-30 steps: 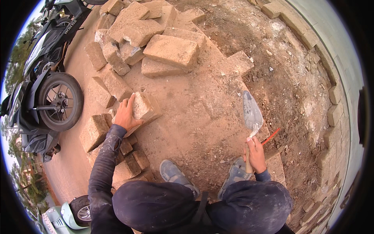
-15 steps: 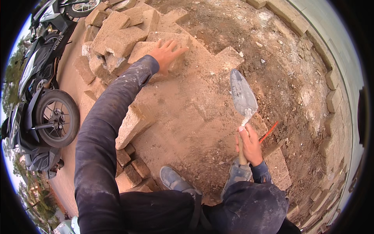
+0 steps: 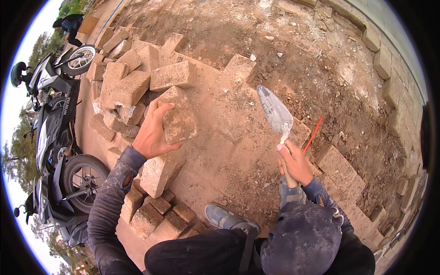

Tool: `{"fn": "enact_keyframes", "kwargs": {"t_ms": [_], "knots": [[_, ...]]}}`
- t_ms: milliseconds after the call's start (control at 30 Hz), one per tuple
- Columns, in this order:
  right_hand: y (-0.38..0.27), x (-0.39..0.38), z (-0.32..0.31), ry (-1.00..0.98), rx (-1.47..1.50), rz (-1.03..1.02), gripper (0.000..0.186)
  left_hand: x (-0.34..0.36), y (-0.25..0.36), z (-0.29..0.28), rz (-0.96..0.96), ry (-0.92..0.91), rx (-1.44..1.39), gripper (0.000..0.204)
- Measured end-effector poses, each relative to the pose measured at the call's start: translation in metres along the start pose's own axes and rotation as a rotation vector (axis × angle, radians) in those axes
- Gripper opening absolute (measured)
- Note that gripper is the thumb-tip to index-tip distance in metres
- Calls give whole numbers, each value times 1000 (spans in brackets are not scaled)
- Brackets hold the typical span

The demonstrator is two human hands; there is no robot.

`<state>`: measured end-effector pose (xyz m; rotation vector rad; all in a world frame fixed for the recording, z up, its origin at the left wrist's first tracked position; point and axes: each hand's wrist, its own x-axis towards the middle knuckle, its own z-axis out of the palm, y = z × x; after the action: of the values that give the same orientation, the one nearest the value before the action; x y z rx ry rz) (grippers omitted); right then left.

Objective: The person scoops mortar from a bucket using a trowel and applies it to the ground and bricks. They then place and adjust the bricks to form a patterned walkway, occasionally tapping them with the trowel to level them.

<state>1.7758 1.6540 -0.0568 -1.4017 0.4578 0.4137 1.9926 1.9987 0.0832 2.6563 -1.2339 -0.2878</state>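
Observation:
My left hand (image 3: 153, 134) grips a rough sandy-brown paving block (image 3: 180, 118) by its left side, fingers over the top edge and thumb at the lower end. Beyond it, another block (image 3: 173, 76) lies on the paved surface beside the heap. My right hand (image 3: 297, 164) is wrapped around the wooden handle of a pointed trowel (image 3: 276, 111). The trowel's grey blade, smeared with pale residue, points away from me over the paving's edge.
A heap of blocks (image 3: 123, 85) rises at the left, with smaller bricks (image 3: 158, 213) near my feet. Bare soil (image 3: 321, 87) with rubble lies right. A thin orange-red stick (image 3: 313, 134) lies there. Parked motorbikes (image 3: 57, 137) line the left; a person (image 3: 71, 28) is far left.
My left hand has come back toward me, bringing a paving block from the heap's edge. The right hand still holds the trowel. My view has shifted, showing more at the left.

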Motion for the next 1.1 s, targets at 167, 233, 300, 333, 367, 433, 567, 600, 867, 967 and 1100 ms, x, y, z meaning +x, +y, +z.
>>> {"fn": "enact_keyframes", "kwargs": {"t_ms": [167, 233, 300, 333, 367, 433, 567, 600, 867, 967, 1100], "knots": [[-22, 8, 14, -67, 20, -72, 29, -50, 31, 82, -319, 137, -522, 120], [-24, 9, 21, -97, 3, -94, 30, -62, 48, 107, -258, 134, -378, 127], [-16, 7, 21, -97, -29, -38, 33, -60, 72, 114, -194, 45, -407, 135], [-12, 12, 22, -111, -39, -46, 34, -55, 82, 105, -134, -5, -331, 135], [-8, 14, 22, -126, -49, -55, 35, -53, 89, 102, -74, -53, -256, 136], [-3, 13, 28, -127, -77, -31, 38, -58, 95, 104, -140, -36, -244, 135], [9, 12, 43, -91, -226, -178, 36, -53, 96, 96, -314, 13, -224, 130], [11, 9, 44, -77, -287, -226, 36, -51, 94, 96, -358, 22, -223, 128], [26, 18, 62, -142, -493, -227, 40, -47, 104, 108, -420, 127, -214, 124], [18, 47, 47, -198, -519, -155, 41, -48, 106, 107, -447, 130, -243, 124], [-6, 27, 48, -251, -589, -176, 42, -59, 106, 103, -442, 124, -138, 127]]}}
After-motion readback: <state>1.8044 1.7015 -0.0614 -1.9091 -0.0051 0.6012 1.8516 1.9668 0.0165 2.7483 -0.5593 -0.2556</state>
